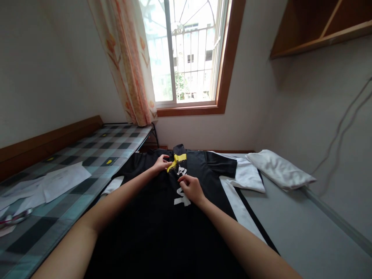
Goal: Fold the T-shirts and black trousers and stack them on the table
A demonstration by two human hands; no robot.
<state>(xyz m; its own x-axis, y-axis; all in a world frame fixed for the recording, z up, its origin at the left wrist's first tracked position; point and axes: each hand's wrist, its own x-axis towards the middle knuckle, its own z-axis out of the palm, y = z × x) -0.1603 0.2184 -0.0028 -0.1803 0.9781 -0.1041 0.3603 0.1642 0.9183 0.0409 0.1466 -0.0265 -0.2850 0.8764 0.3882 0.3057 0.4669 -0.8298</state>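
Note:
A black short-sleeved shirt (139,217) with white panels lies spread out in front of me, its collar at the far end. Down its middle runs a strip (178,186) printed in yellow and white. My left hand (161,164) is on the left edge of this strip, beside the yellow patch, fingers bent and closed on the cloth. A little nearer to me, my right hand (192,190) pinches the strip at the white print with thumb and forefinger. Whatever small part of the shirt lies between the right fingertips is hidden.
A folded white cloth (280,169) lies on the pale tabletop (308,232) at right. On the left stands a bed with a checked cover (116,145), with papers (64,182) on it. Beyond are a curtain (124,58) and a window (188,58); a wooden shelf (319,35) hangs upper right.

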